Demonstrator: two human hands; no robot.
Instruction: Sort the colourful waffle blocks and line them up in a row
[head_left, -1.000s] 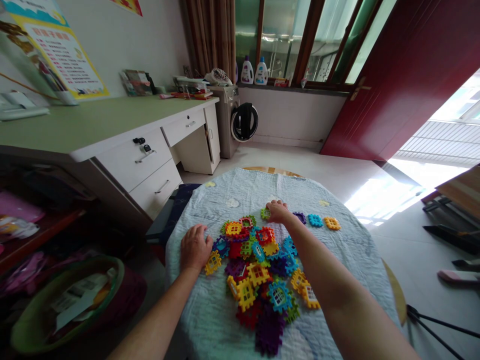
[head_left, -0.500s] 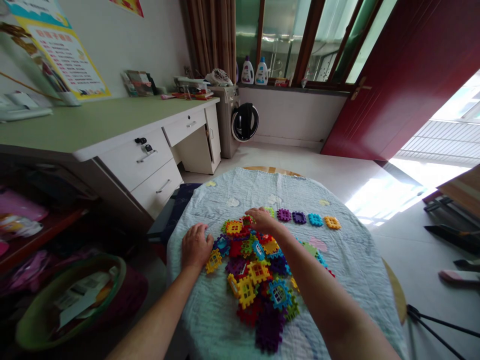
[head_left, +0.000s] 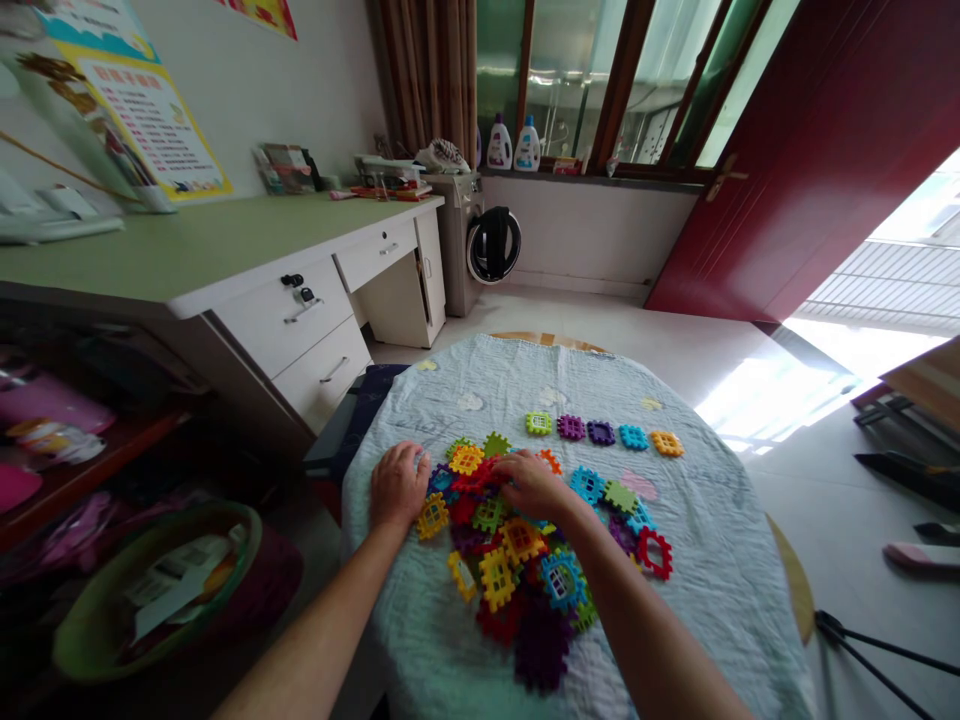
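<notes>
Colourful plastic tiles with notched edges lie in a loose pile on the cloth-covered round table [head_left: 480, 380]. My right hand [head_left: 531, 484] is over the upper part of the pile, its fingertips at a red tile [head_left: 474, 477]; whether it grips one is hidden. At the pile's left edge my left hand [head_left: 400, 484] rests on the cloth with fingers bent and a little apart, beside a yellow tile [head_left: 432, 515]. Beyond the pile a row runs rightward: a light green tile [head_left: 538, 423], a purple one [head_left: 571, 427], a dark violet one [head_left: 601, 432], a blue one [head_left: 633, 437] and an orange one [head_left: 666, 444].
A long desk [head_left: 300, 235] with drawers stands at the left, above a basket [head_left: 262, 560] on the floor. Behind the table are a washing machine [head_left: 457, 240] and a red door [head_left: 810, 150]. Black tripod legs [head_left: 862, 645] stand at the lower right.
My right hand has moved down and nearer the pile's middle, uncovering the light green tile in the row. Some tiles at the top of the pile have shifted. My left hand has barely moved.
</notes>
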